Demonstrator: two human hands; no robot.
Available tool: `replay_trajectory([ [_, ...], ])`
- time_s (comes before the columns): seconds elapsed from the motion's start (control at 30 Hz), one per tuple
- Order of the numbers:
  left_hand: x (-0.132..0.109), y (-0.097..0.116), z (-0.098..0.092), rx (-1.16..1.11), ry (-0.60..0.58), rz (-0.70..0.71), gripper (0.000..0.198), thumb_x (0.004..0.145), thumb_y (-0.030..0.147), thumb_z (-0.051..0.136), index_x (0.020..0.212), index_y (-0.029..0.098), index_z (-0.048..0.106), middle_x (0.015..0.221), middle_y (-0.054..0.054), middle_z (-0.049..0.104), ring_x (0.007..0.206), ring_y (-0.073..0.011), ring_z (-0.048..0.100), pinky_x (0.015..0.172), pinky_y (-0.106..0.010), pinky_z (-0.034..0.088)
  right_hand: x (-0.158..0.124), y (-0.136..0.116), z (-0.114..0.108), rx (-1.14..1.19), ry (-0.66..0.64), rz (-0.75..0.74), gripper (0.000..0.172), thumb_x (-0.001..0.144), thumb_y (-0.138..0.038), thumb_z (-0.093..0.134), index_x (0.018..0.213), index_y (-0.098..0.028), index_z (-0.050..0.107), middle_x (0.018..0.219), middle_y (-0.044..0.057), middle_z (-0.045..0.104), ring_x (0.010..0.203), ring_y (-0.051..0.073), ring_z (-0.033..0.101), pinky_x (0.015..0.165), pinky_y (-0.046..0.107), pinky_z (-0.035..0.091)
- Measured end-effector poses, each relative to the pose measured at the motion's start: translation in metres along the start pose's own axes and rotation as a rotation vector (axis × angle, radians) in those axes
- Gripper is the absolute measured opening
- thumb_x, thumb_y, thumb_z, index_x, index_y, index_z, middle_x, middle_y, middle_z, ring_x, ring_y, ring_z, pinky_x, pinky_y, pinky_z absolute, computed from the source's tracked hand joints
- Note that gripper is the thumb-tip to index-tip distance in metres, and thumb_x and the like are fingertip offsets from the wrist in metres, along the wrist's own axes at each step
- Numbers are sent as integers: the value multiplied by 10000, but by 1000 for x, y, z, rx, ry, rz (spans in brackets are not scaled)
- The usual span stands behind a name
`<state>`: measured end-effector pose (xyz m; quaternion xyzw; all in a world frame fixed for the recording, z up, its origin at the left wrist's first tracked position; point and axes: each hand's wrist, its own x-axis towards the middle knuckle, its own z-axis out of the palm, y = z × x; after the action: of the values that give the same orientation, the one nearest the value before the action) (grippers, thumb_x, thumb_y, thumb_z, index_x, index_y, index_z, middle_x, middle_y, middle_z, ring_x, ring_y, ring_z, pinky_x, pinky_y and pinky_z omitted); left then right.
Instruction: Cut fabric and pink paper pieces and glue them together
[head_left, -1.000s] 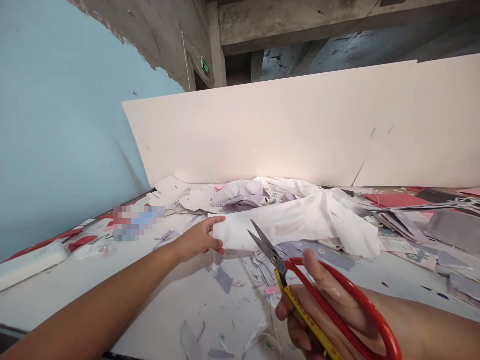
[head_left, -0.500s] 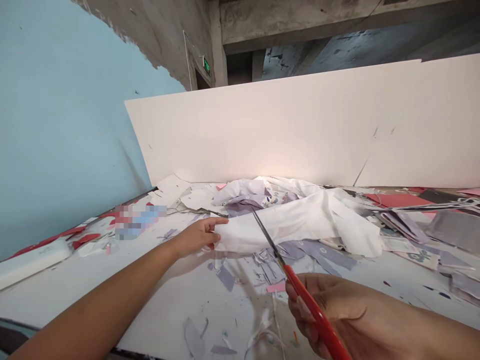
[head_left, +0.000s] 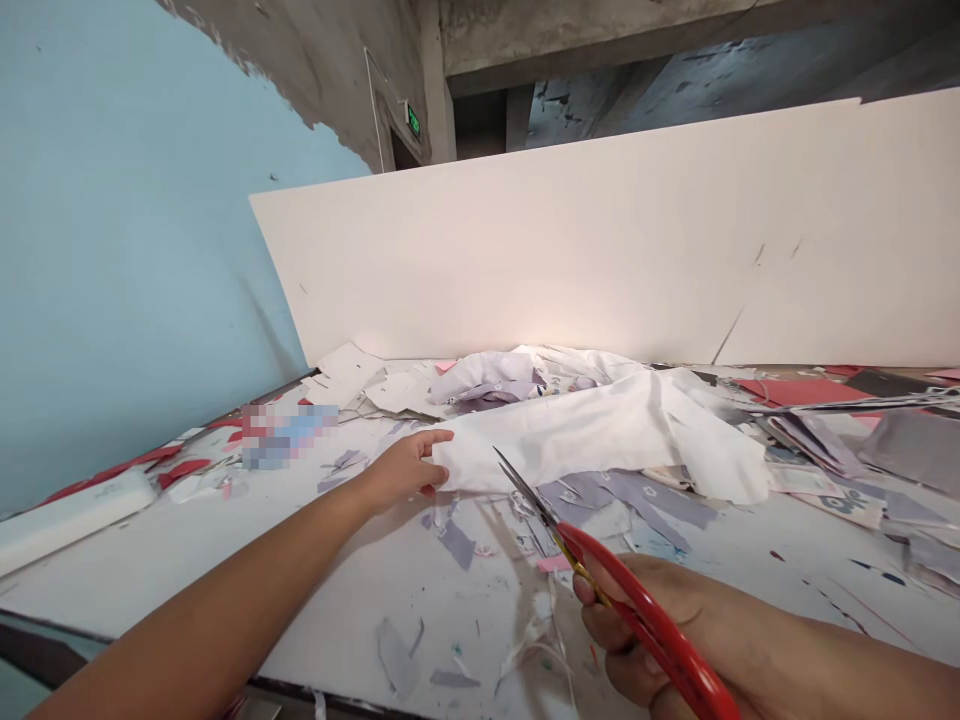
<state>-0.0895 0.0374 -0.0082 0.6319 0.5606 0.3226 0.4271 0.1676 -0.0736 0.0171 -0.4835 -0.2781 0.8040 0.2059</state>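
Left grip (head_left: 405, 468) clamped on white fabric (head_left: 600, 440), right grip (head_left: 667, 580) around red-handled scissors (head_left: 600, 567) just beside.

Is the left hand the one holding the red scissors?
No, the red-handled scissors are in the right hand, while the left hand holds the end of the white cloth.

Probably a garment workshop: fabric scraps (head_left: 457, 545) litter a long table (head_left: 187, 560) under bare concrete beams (head_left: 570, 40).

Head view facing forward, down on left hand (head_left: 405, 468), right hand (head_left: 645, 625).
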Motion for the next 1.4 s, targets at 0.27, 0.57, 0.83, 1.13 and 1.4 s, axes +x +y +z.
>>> replay_trajectory([
  [0.27, -6, -3, 21, -247, -13, -88, 694, 623, 106, 569, 1272, 188, 337, 493, 86, 395, 473, -89, 517, 540, -235, 449, -4, 2, -7, 198, -133, 129, 256, 734, -344, 567, 622, -155, 435, 485, -69, 354, 341, 21, 350, 322, 95, 174],
  [0.57, -17, 5, 33, -316, -1, -140, 801, 610, 103, 562, 1322, 166, 201, 523, 15, 520, 590, -162, 594, 383, -163, 275, 1, 7, -19, 65, -213, 95, 716, 608, -803, 292, 788, -146, 512, 577, -29, 421, 382, 46, 409, 328, 134, 226],
  [0.83, -23, 17, 34, -228, -5, -165, 712, 652, 171, 525, 1305, 195, 243, 598, -12, 590, 400, -77, 455, 381, -173, 285, 7, 9, -16, -244, -67, -117, 600, 722, -700, 310, 740, -138, 521, 575, 3, 487, 381, 75, 457, 390, 200, 355],
  [1.13, -24, 2, 40, -203, -77, -64, 630, 725, 231, 478, 1313, 232, 250, 686, -41, 625, 468, -88, 497, 433, -191, 378, -5, 4, -9, -183, -157, -196, 230, 642, -326, 652, 677, -124, 548, 686, 49, 577, 596, 106, 537, 594, 199, 413],
  [1.4, -11, 0, 16, -181, 22, -22, 434, 712, 369, 535, 1101, 177, 511, 656, -15, 544, 552, -118, 555, 401, -175, 328, 3, 4, 0, -163, -41, -46, 607, 651, -729, 399, 723, -143, 538, 660, 16, 488, 502, 72, 455, 362, 136, 319],
])
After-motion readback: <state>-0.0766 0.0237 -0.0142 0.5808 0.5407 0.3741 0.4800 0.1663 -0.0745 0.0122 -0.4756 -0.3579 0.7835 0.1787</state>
